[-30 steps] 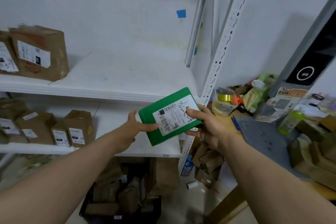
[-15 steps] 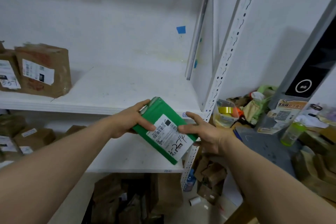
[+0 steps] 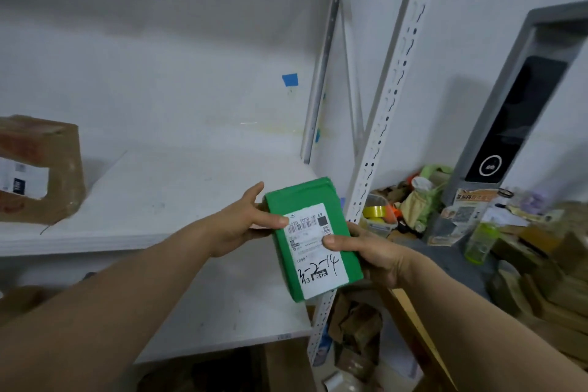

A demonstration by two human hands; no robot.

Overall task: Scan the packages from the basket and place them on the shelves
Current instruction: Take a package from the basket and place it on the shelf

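A flat green package (image 3: 348, 251) with a white shipping label and handwritten black numbers is held upright in front of the white shelf (image 3: 178, 194). My left hand (image 3: 241, 223) grips its left edge, thumb on the label's top corner. My right hand (image 3: 366, 251) holds the right edge from behind, thumb pressed on the label. The package's upper end reaches over the front right corner of the upper shelf board. The basket is hidden from view.
A brown cardboard box (image 3: 38, 169) stands at the shelf's left. A perforated white upright (image 3: 391, 99) frames the shelf's right side. Beyond it a cluttered table holds a tape roll (image 3: 377, 212), a green bottle (image 3: 479, 240), stacked boxes (image 3: 541, 270) and a grey scanner stand (image 3: 515, 111). A lower shelf board (image 3: 241, 321) lies beneath.
The package has turned from tilted to nearly upright, label facing me, and risen towards the upper shelf's right corner. The view has tipped upward and closer; the lower boxes have left view.
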